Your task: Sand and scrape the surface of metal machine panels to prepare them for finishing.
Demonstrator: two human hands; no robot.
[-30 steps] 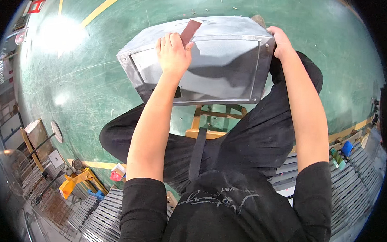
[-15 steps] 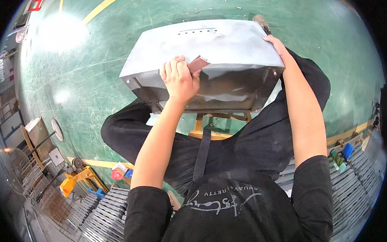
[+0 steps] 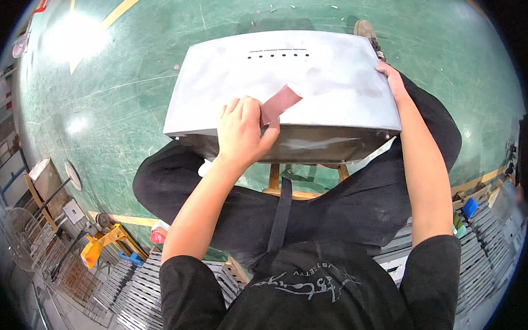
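Note:
A pale grey metal box point(image 3: 325, 75) with a row of small holes and a slot is propped between my legs. Its smooth face is turned up, and its dark hollow side is toward me. At the near edge, left of the middle, my left hand point(image 3: 241, 130) is closed on a folded piece of reddish-brown sandpaper point(image 3: 282, 104), which sticks out to the right over the pale face. My right hand point(image 3: 393, 81) grips the box's right edge, thumb on the upper face; its other fingers are mostly hidden.
A wooden stool point(image 3: 294, 195) shows below the box. Stacked grey metal strips point(image 3: 149, 294) lie at the lower left, near a yellow metal frame point(image 3: 112, 243) and a fan point(image 3: 25, 231). A blue object point(image 3: 471, 207) rests on more strips at the right. Small bits lie on the green floor.
The box has tipped so that more of its pale face and less of its dark side show. My left hand has come nearer with the sandpaper, which now lies flatter; my right hand still grips the edge.

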